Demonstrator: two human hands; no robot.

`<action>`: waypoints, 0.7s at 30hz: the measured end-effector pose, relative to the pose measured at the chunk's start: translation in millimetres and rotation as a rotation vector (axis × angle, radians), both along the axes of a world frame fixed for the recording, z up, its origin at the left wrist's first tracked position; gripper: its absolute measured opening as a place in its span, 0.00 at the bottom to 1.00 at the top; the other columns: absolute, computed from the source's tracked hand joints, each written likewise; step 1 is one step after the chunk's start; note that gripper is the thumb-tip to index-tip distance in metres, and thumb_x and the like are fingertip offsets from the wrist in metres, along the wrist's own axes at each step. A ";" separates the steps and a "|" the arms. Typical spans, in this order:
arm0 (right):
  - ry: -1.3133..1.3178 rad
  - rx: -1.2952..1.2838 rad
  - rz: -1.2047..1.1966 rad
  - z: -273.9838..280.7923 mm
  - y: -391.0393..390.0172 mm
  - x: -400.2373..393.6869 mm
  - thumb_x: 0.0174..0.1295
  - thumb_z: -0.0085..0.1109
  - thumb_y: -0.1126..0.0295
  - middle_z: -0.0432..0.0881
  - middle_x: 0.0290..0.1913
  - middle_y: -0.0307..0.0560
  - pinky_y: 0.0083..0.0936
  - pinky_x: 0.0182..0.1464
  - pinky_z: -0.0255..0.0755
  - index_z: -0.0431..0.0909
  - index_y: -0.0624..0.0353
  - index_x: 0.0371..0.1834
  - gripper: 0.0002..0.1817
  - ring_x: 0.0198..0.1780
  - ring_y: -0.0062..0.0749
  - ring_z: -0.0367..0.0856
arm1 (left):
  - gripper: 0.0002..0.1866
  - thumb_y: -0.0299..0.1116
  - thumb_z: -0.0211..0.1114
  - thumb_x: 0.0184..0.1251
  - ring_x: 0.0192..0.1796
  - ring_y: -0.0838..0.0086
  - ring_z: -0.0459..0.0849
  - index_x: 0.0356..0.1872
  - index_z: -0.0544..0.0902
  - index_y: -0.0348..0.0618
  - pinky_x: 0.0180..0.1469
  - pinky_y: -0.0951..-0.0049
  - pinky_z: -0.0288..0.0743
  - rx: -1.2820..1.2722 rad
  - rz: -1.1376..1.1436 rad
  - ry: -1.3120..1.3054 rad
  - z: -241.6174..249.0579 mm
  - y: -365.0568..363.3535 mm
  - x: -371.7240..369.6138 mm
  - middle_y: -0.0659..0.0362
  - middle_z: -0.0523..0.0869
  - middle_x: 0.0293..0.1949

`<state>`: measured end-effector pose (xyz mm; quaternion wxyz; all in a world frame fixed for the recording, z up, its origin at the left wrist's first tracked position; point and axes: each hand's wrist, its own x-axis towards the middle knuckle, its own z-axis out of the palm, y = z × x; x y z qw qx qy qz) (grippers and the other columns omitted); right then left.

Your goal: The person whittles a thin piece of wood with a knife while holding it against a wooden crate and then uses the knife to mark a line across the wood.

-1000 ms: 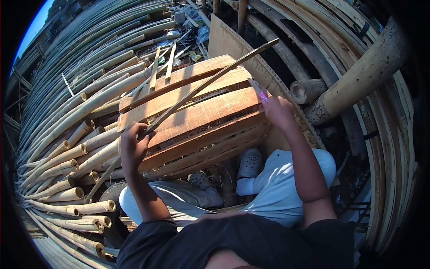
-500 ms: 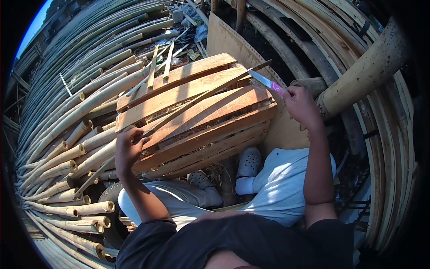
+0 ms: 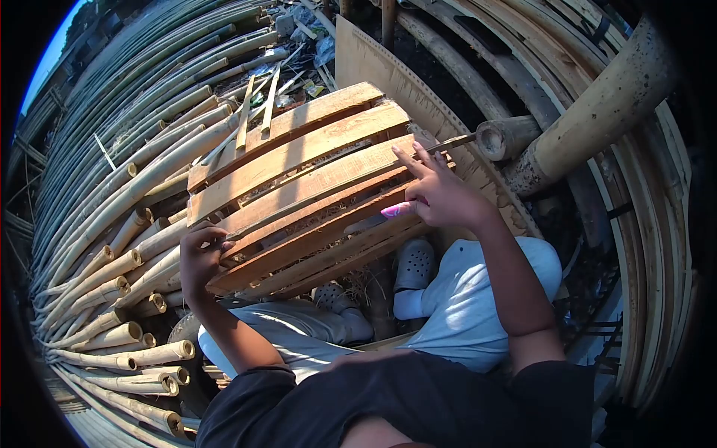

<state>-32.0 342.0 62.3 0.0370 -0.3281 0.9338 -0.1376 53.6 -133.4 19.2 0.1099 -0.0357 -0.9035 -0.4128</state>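
A wooden slatted crate (image 3: 299,160) sits in front of me, tilted, with straw-like bits showing between its slats. A thin bamboo strip (image 3: 455,140) lies across the top, its far end jutting past the right edge. My left hand (image 3: 200,257) pinches the strip's near end at the crate's left corner. In my right hand (image 3: 447,196) is a knife with a pink patterned handle (image 3: 398,210), pointing left over the crate's front side. The right index and middle fingers are stretched out onto the strip near its far end. Part of the handle is hidden in the palm.
Two short strips (image 3: 258,108) rest on the crate's far left side. Stacked bamboo poles (image 3: 142,246) fill the left. A thick bamboo pole (image 3: 597,104) slants in at the right, beside long split slats (image 3: 657,246). A thin brown board (image 3: 373,63) leans behind the crate.
My right hand has moved left and down over the crate, swinging the knife from pointing up-left along the strip to pointing left below it. The strip has shifted toward me, onto the nearer slats.
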 end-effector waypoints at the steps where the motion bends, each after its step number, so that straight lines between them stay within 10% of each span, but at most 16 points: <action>1: -0.011 0.020 0.002 -3.4 -1.3 1.0 0.63 0.71 0.67 0.52 0.88 0.53 0.60 0.85 0.41 0.91 0.57 0.31 0.07 0.87 0.66 0.41 | 0.11 0.14 0.77 0.51 0.35 0.71 0.85 0.36 0.87 0.32 0.42 0.72 0.77 -0.003 -0.002 -0.002 -0.6 -1.2 0.2 0.56 0.87 0.33; 21: -0.005 0.052 0.070 -20.1 -26.8 2.7 0.64 0.72 0.53 0.45 0.89 0.57 0.63 0.84 0.41 0.93 0.54 0.33 0.16 0.87 0.70 0.39 | 0.14 0.16 0.75 0.49 0.38 0.71 0.84 0.39 0.89 0.35 0.47 0.73 0.75 -0.082 0.039 -0.135 11.5 -4.7 7.3 0.58 0.86 0.33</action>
